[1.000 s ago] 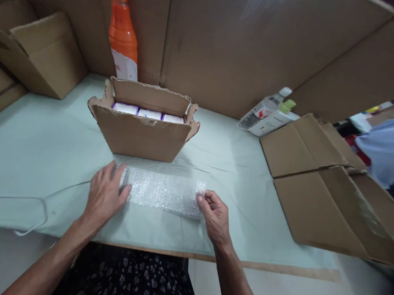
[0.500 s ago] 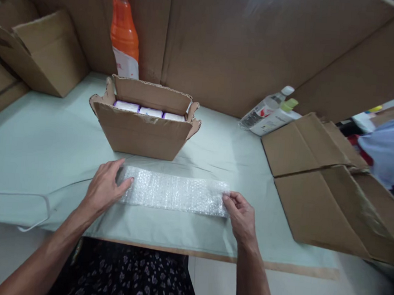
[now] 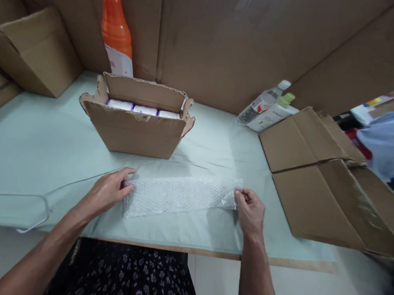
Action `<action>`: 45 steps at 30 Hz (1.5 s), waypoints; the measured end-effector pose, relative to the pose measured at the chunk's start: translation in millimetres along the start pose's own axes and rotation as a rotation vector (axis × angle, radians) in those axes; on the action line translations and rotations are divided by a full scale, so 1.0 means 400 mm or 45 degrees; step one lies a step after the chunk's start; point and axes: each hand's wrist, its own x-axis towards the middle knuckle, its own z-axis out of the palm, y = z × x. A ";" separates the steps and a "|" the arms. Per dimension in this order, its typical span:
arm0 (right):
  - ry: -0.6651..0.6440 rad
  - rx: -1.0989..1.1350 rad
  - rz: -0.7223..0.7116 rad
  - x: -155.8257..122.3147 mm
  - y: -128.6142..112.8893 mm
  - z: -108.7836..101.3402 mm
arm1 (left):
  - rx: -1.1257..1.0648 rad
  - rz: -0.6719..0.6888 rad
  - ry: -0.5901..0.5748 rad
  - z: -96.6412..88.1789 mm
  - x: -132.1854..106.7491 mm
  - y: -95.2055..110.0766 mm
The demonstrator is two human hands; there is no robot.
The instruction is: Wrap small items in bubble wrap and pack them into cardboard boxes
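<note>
A flat strip of clear bubble wrap [image 3: 183, 194] lies low over the table in front of me. My right hand [image 3: 249, 210] pinches its right end between thumb and fingers. At the left end, my left hand [image 3: 114, 187] has thumb and index finger apart, the thumb touching or close to the wrap's edge; some of its other fingers are hidden. Just beyond the strip stands an open cardboard box [image 3: 133, 131] with its top flaps up. Three white packs with purple edges [image 3: 145, 110] show in a row inside it.
An orange bottle [image 3: 116, 32] stands behind the box. Two bottles, one clear [image 3: 263, 105] and one white [image 3: 273, 115], lean at the back right by a large carton [image 3: 318, 202]. More cartons [image 3: 44, 51] are at left. A white cable [image 3: 47, 208] crosses the table's left side.
The bubble wrap has shifted right and tilted, its right end higher than its left. My right hand moved right with it; my left hand's thumb and index finger came closer together.
</note>
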 end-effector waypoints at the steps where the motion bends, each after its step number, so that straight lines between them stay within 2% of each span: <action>1: 0.022 -0.092 -0.068 -0.008 -0.016 -0.002 | 0.053 -0.034 0.116 0.003 -0.002 0.005; 3: 0.048 -0.280 -0.252 -0.036 -0.063 -0.003 | 0.065 -0.059 0.349 0.007 -0.011 0.021; 5: -0.013 -0.383 -0.475 -0.083 -0.124 0.014 | -0.092 -0.050 0.449 0.006 -0.028 0.044; 7: -0.159 -0.384 -0.701 -0.143 -0.187 0.059 | -0.367 -0.064 0.361 0.006 -0.047 0.069; 11: -0.484 -0.373 -1.036 -0.260 -0.272 0.208 | -0.927 -0.183 -0.061 0.029 -0.067 0.103; 12: -0.562 -0.376 -1.073 -0.282 -0.281 0.242 | -1.010 -0.210 -0.121 0.038 -0.065 0.104; 14: -0.700 -0.333 -1.106 -0.309 -0.286 0.288 | -1.026 -0.239 -0.112 0.055 -0.056 0.098; 16: -0.749 -0.247 -1.110 -0.314 -0.277 0.299 | -0.858 -0.231 -0.012 0.064 -0.044 0.084; 18: -0.688 -0.216 -1.116 -0.298 -0.260 0.286 | -0.601 -0.214 0.070 0.065 -0.034 0.070; 20: -0.593 -0.317 -1.122 -0.271 -0.238 0.267 | -0.326 -0.212 0.101 0.058 -0.027 0.061; 24: -0.596 -0.677 -1.092 -0.233 -0.195 0.266 | 0.212 -0.273 0.062 0.046 -0.017 0.061; 27: -0.652 -0.799 -1.038 -0.226 -0.171 0.289 | 0.432 -0.265 -0.019 0.048 -0.009 0.064; 30: -0.692 -0.794 -0.996 -0.220 -0.160 0.297 | 0.500 -0.228 -0.034 0.049 -0.009 0.061; 33: -0.728 -0.634 -0.970 -0.204 -0.153 0.273 | 0.513 -0.235 0.035 0.037 -0.023 0.051; 36: -0.543 -0.506 -0.868 -0.179 -0.142 0.236 | 0.505 -0.317 0.101 0.021 -0.043 0.047; 38: -0.429 -0.578 -0.741 -0.166 -0.136 0.222 | 0.506 -0.344 0.068 0.018 -0.051 0.053; 39: -0.423 -0.632 -0.679 -0.162 -0.135 0.221 | 0.505 -0.337 0.037 0.021 -0.052 0.058; 42: -0.529 -0.699 -0.553 -0.165 -0.139 0.234 | 0.466 -0.294 -0.019 0.040 -0.045 0.070; 45: -0.593 -0.578 -0.491 -0.179 -0.143 0.249 | 0.363 -0.251 0.056 0.068 -0.041 0.059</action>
